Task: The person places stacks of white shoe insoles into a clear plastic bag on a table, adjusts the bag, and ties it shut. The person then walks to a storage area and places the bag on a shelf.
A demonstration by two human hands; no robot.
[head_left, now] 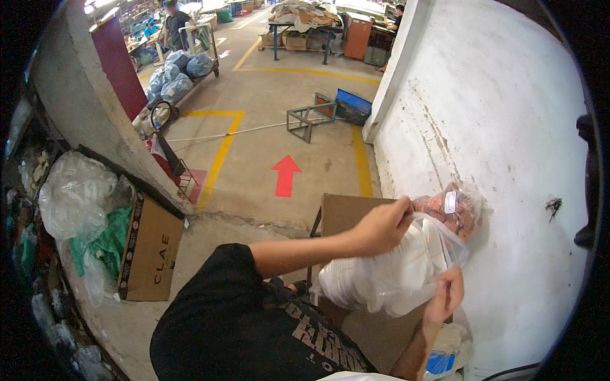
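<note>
A clear plastic bag [452, 247] full of white, flat, stacked pieces [375, 276] lies on a brown cardboard surface [349, 213] in front of me. My left hand [391, 223] pinches the far edge of the bag's mouth. On the near edge, my right hand [445, 295] is closed, fingers pressed together on the plastic. Between the two hands the mouth is spread toward the wall. What exactly the white pieces are, I cannot tell. Just beyond them, a clear bag of reddish-orange pieces [448, 209] with a white label leans against the wall.
An open carton [152, 251] with green and clear plastic stands at left. White wall [495, 114] bounds the right. Past the doorway are a metal frame [308, 120], a blue bin [352, 105], a cart of bluish bags [175, 79] and a standing person [178, 25].
</note>
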